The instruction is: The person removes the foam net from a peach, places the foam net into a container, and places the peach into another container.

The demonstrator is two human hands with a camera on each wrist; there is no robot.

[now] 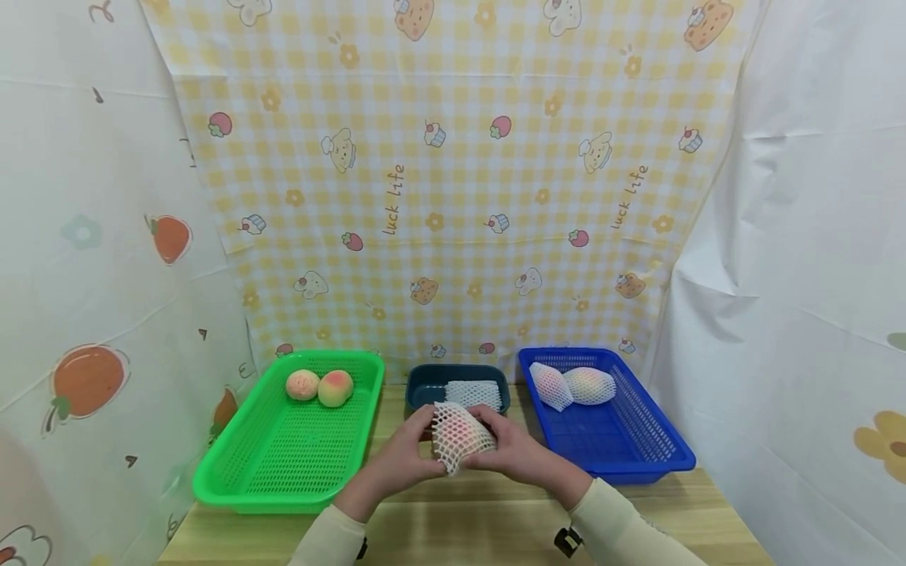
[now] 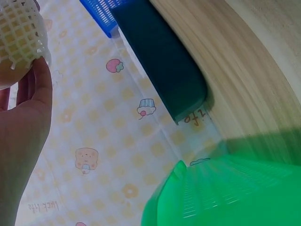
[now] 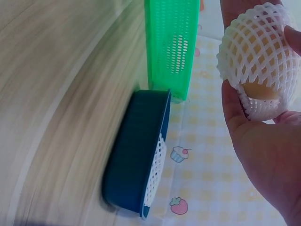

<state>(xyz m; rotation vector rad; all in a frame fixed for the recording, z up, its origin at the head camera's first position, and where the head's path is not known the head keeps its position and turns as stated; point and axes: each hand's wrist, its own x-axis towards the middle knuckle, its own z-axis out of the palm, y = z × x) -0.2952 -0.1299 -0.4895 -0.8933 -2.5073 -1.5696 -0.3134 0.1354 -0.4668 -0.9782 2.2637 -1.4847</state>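
Note:
Both hands hold a peach [image 2: 10,77] partly covered by a white foam net sleeve [image 1: 456,432], raised over the front of the table. My left hand [image 1: 402,456] grips its left side, fingertips at the net's edge. From the right, my right hand [image 1: 522,454] grips the other end, with thumb and fingers around the net. Bare yellow skin shows at the net's opening in both wrist views. Just behind the hands is a small dark teal tray [image 1: 425,395], where more white foam netting [image 1: 473,394] lies flat in the right part.
At left, a green basket [image 1: 311,448] holds two bare peaches, one pale pink [image 1: 302,385] and one yellow-red [image 1: 336,389]. A blue basket [image 1: 594,444] at right holds two net-covered fruits [image 1: 591,386]. All stand on a wooden table [image 1: 453,527] before a checked cloth [image 1: 467,275].

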